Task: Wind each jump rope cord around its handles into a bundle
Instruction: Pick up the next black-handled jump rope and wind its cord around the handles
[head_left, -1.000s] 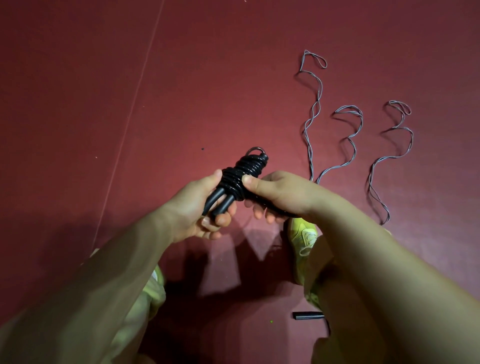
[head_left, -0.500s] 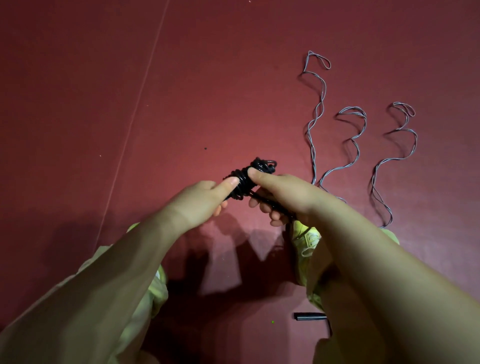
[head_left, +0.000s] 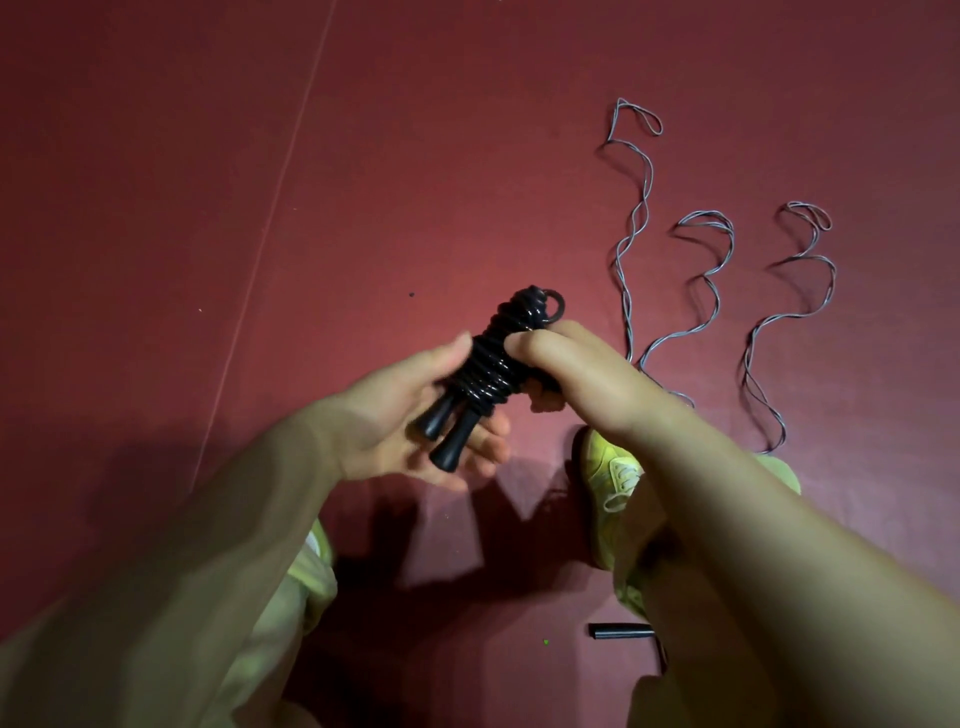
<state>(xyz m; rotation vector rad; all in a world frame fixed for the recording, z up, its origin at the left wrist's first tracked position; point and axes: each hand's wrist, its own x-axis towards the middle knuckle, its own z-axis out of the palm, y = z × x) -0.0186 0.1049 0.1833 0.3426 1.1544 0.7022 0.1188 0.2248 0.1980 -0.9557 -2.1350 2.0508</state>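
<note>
A black jump rope bundle (head_left: 498, 358) is held above the red floor, its cord coiled tightly round two black handles whose flared ends point down-left. A small loop of cord sticks out at the bundle's top. My left hand (head_left: 415, 426) lies palm up under the handle ends, thumb against the coils. My right hand (head_left: 571, 374) grips the upper part of the bundle, thumb pressed on the coils. A grey jump rope cord (head_left: 628, 249) lies unwound in wavy lines on the floor to the right.
Two more wavy grey cord runs (head_left: 711, 291) (head_left: 800, 322) lie on the floor at right. A black handle (head_left: 621, 632) lies near my right leg. My yellow-green shoe (head_left: 613, 467) is below the hands. A thin seam line (head_left: 280, 182) crosses the red floor.
The bundle has tilted back so its handle ends show over my left palm. My left hand has opened flatter beneath it, and my right thumb stays on the coils.
</note>
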